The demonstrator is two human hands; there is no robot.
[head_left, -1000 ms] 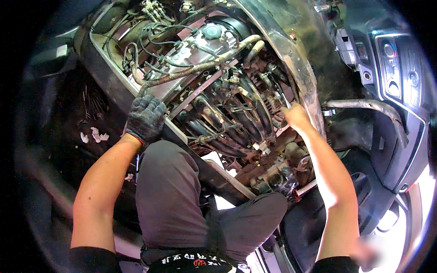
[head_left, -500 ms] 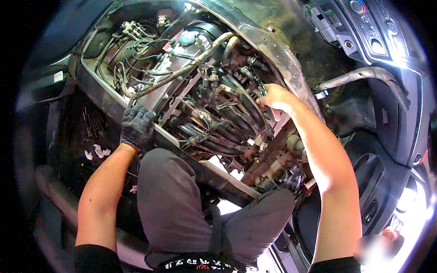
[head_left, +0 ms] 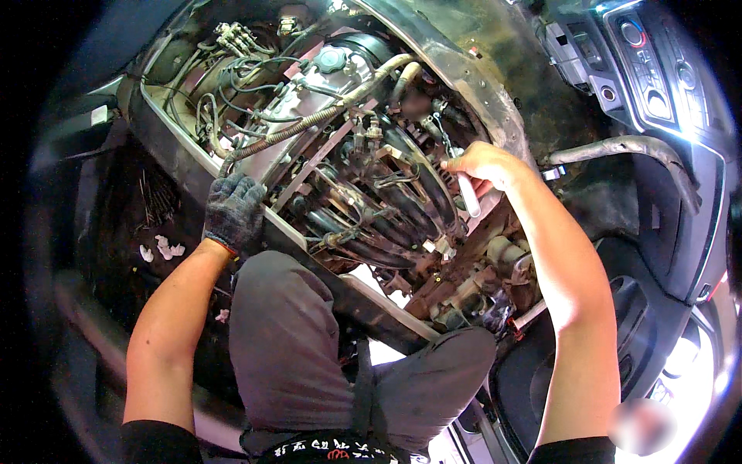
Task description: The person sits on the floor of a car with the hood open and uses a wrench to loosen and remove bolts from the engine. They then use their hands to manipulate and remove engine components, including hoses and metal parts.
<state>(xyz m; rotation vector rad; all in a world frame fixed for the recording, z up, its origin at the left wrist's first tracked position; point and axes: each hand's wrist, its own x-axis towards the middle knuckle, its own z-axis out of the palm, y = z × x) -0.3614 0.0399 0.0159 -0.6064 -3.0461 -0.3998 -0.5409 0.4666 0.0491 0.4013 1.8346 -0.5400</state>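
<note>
A gloved left hand [head_left: 233, 205] of mine rests on the metal rim [head_left: 290, 232] along the near side of the engine opening, its fingers curled over the edge beside the end of a ribbed hose [head_left: 290, 137]. Over the far right part of the engine, my bare right hand [head_left: 487, 168] is closed around a metal wrench [head_left: 470, 197]. Its pale flat handle sticks out below the fingers, and a shiny part runs up past the thumb among the pipes. What the tool's far end meets is too small to make out. Dark curved intake pipes [head_left: 394, 193] lie between my hands.
An engine cover with a round cap [head_left: 331, 59] and loose cables stands at the upper left. A bent grey pipe [head_left: 626, 151] and a dashboard panel [head_left: 649, 69] lie to the right. Crumpled white scraps [head_left: 166, 247] and several dark bolts [head_left: 157, 193] sit at left.
The view has shifted slightly, moving the engine a little right in it. My right hand has turned, and more of the wrench handle shows below it. My left hand stays on the rim.
</note>
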